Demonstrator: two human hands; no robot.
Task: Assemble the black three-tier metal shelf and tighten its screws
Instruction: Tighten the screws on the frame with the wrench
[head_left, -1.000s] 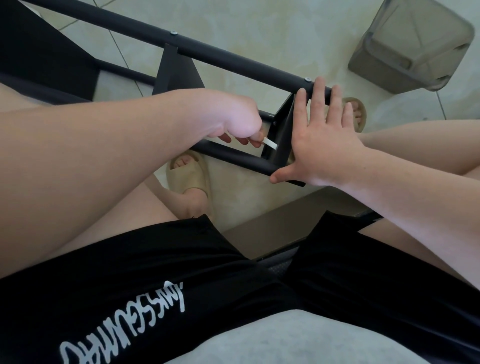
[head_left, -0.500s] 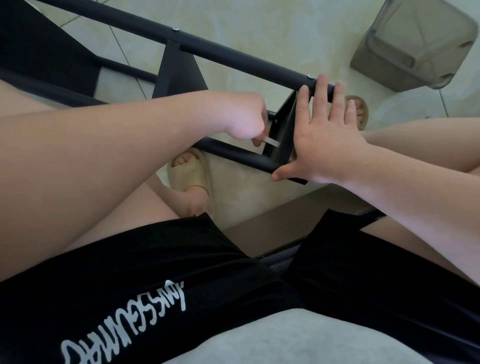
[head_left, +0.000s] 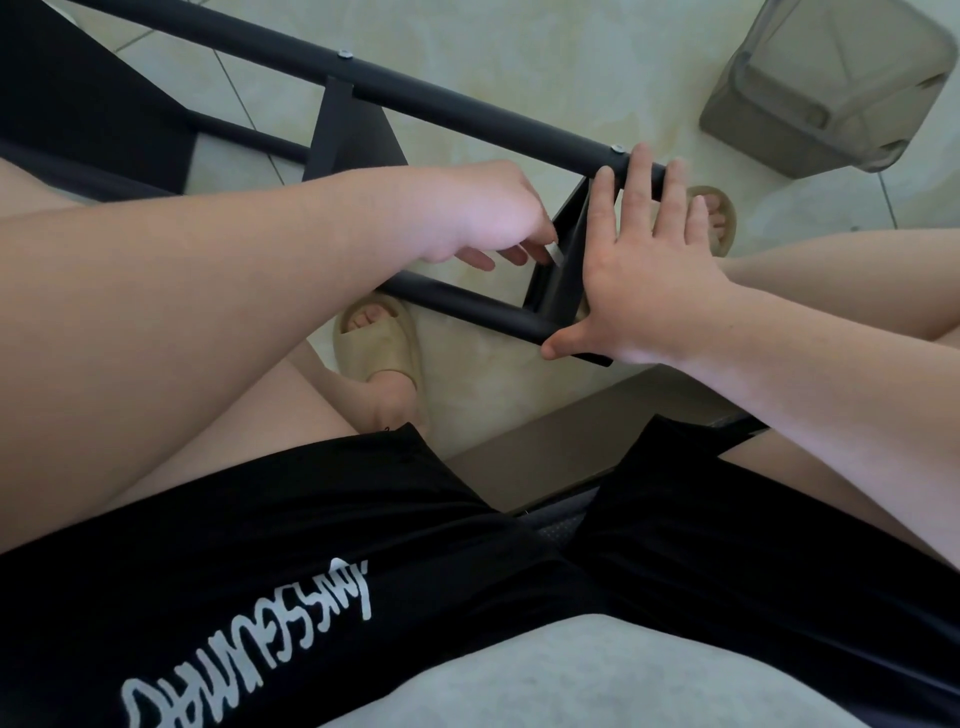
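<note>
Head camera looks steeply down, close over lap (head_left: 363, 519) and floor (head_left: 519, 78).

This looks like a room in a home. The floor is pale glossy ceramic tile (head_left: 519, 78) with thin grout lines, and the seated person wears soft beige foam slippers (head_left: 384, 343) and black printed shorts (head_left: 311, 519). A translucent grey plastic bin (head_left: 831, 78) stands at the upper right, near the black metal shelf frame (head_left: 467, 111) above the tiles.
</note>
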